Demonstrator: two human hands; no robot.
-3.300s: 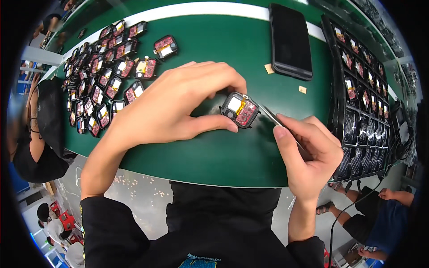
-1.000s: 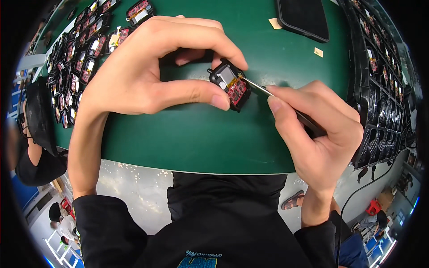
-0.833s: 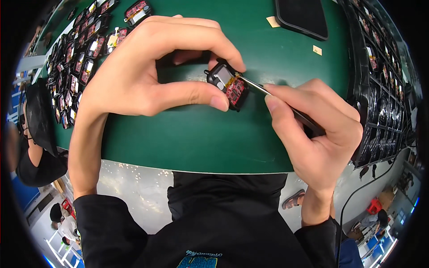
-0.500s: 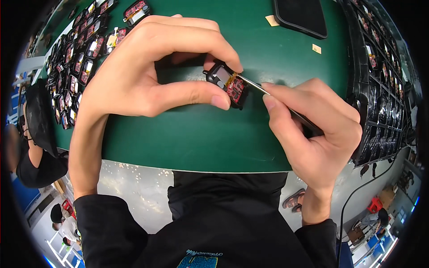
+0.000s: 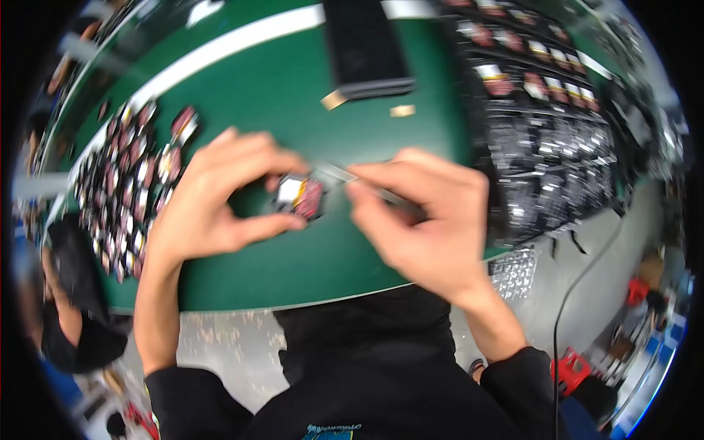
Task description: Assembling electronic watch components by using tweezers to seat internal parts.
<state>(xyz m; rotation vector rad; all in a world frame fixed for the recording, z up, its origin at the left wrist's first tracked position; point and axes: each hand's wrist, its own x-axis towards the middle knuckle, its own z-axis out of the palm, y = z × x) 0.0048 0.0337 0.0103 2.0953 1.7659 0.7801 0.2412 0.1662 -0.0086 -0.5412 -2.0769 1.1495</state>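
Note:
Between the thumb and fingers of my left hand (image 5: 216, 194) sits a small black-cased electronic unit (image 5: 299, 196). Its open face shows a red circuit board, a silver-white part and a yellow strip. My right hand (image 5: 429, 213) pinches a thin metal tool (image 5: 337, 172), which looks like tweezers or a probe; motion blurs it. The tool's tip is up and to the right of the unit, apart from it. Both hands are over the green table (image 5: 293, 275).
Many similar units (image 5: 128, 191) crowd the table's left side. A black tray (image 5: 550, 147) at the right holds more units in its far rows. A dark phone-like slab (image 5: 370, 55) lies at the back, near small tan paper pieces (image 5: 402, 111). A person's arm (image 5: 70, 315) shows at far left.
The tool's tip has come away from the unit's board. The head view has shifted toward the right, bringing more of the tray into sight. My left hand still grips the unit.

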